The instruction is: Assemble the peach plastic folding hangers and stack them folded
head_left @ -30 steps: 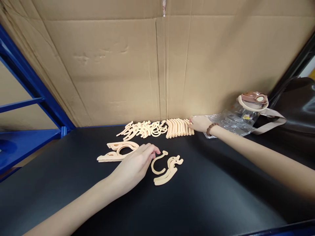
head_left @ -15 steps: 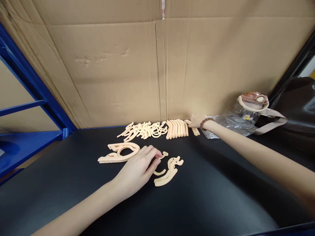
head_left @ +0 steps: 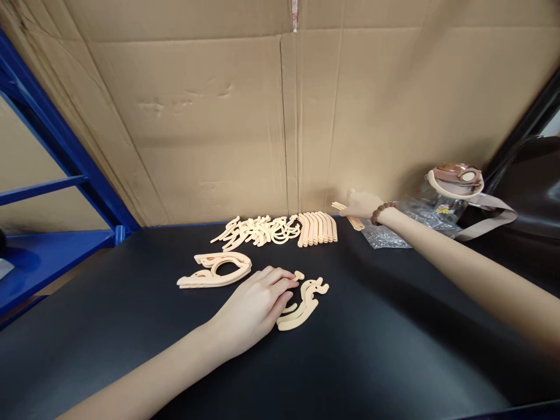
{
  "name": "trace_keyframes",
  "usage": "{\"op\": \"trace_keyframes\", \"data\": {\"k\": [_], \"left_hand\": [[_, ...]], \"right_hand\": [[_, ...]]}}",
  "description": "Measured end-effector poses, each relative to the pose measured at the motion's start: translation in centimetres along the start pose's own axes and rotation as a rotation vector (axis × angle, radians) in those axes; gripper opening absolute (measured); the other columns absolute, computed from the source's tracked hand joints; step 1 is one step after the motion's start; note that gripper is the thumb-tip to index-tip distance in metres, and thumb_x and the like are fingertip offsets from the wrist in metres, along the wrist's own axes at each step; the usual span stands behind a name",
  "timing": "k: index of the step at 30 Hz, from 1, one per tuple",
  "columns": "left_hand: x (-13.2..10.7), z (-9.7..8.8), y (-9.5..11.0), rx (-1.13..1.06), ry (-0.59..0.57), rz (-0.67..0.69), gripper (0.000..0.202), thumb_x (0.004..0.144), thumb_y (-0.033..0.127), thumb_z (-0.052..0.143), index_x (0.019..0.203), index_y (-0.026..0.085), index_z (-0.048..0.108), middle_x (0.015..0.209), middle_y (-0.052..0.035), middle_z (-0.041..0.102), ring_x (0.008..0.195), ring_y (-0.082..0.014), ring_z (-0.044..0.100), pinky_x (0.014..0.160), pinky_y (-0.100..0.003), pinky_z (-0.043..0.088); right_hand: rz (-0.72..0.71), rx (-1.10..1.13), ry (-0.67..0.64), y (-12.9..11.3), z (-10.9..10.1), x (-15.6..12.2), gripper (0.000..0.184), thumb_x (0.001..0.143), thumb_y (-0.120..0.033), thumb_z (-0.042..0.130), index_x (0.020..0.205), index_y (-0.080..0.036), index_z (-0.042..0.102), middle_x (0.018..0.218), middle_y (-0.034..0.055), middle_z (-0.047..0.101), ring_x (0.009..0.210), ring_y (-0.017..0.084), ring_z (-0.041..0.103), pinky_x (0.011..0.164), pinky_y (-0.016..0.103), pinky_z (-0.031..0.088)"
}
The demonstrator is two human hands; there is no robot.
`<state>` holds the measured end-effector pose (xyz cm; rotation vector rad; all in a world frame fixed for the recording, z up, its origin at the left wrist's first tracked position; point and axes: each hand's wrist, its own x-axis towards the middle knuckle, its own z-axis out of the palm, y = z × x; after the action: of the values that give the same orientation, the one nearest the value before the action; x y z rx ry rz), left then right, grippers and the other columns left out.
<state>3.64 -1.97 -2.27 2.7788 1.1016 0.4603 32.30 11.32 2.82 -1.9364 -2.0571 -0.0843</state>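
My left hand [head_left: 260, 297] is closed on a thin curved cream hook piece [head_left: 299, 275], whose knobbed end sticks out past the fingertips; its middle is hidden. Against that hand lie two wider curved cream hanger arms [head_left: 301, 312], nested side by side. Left of it rest some stacked folding hangers [head_left: 225, 271] in the same cream plastic. Far back, my right hand [head_left: 364, 204] grips a few narrow cream strips [head_left: 355, 223], tilted, with both ends showing. A row of cream hanger arms [head_left: 317, 227] stands just left of the right hand.
A loose pile of cream hooks and arms [head_left: 258, 231] sits along the back of the black table [head_left: 385, 350]. Clear plastic wrap [head_left: 389, 233] and a strapped jug [head_left: 452, 186] stand at right. Cardboard [head_left: 210, 116] walls the back; a blue frame [head_left: 65, 146] is at left.
My right hand has risen slightly and moved right, lifting the strips from beside the row. My left hand has shifted a little right with the hook piece, closer to the two arms.
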Motion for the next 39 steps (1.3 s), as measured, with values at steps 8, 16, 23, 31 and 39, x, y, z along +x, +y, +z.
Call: {"op": "trace_keyframes", "data": {"k": [8, 16, 23, 31, 39], "left_hand": [[0.1, -0.3, 0.8, -0.084, -0.050, 0.033, 0.029, 0.097, 0.027, 0.039, 0.122, 0.023, 0.052, 0.119, -0.0053, 0.060, 0.101, -0.0206, 0.055, 0.088, -0.035, 0.046], [0.2, -0.6, 1.4, -0.128, -0.112, 0.090, 0.032, 0.098, 0.032, 0.039, 0.126, 0.027, 0.053, 0.125, -0.0029, 0.058, 0.110, -0.0203, 0.051, 0.095, -0.035, 0.042], [0.2, -0.4, 1.1, -0.197, -0.044, -0.004, 0.034, 0.100, 0.034, 0.033, 0.128, 0.024, 0.049, 0.116, -0.0058, 0.063, 0.101, -0.0199, 0.058, 0.089, -0.035, 0.046], [0.6, -0.4, -0.2, -0.065, 0.061, -0.044, 0.030, 0.099, 0.031, 0.035, 0.114, 0.023, 0.060, 0.119, -0.0032, 0.061, 0.107, -0.0193, 0.054, 0.093, -0.036, 0.045], [0.7, 0.0, -0.7, 0.021, -0.003, -0.031, 0.034, 0.099, 0.032, 0.035, 0.123, 0.027, 0.058, 0.135, -0.0034, 0.052, 0.123, -0.0226, 0.045, 0.100, -0.041, 0.039]], "right_hand": [[-0.230, 0.030, -0.080, -1.5, -0.2, -5.6, 0.028, 0.077, -0.026, 0.057, 0.101, -0.017, 0.045, 0.068, 0.0009, 0.063, 0.057, 0.016, 0.057, 0.053, 0.026, 0.037], [-0.463, 0.113, -0.048, -2.5, 2.3, -10.2, 0.014, 0.079, -0.019, 0.050, 0.091, -0.021, 0.042, 0.082, 0.0029, 0.060, 0.066, 0.017, 0.055, 0.059, 0.026, 0.038], [-0.568, 0.302, -0.095, -2.8, 3.7, -10.8, 0.010, 0.090, -0.029, 0.051, 0.090, -0.021, 0.044, 0.085, 0.0013, 0.058, 0.071, 0.015, 0.054, 0.064, 0.027, 0.043], [-0.599, 0.299, -0.169, -1.0, 2.0, -10.9, 0.021, 0.089, -0.038, 0.053, 0.103, -0.023, 0.057, 0.101, 0.0044, 0.064, 0.089, 0.020, 0.059, 0.078, 0.033, 0.047], [-0.595, 0.400, -0.244, -0.9, 2.1, -10.9, 0.018, 0.091, -0.034, 0.050, 0.101, -0.021, 0.059, 0.097, 0.0029, 0.064, 0.084, 0.016, 0.060, 0.077, 0.031, 0.048]]}}
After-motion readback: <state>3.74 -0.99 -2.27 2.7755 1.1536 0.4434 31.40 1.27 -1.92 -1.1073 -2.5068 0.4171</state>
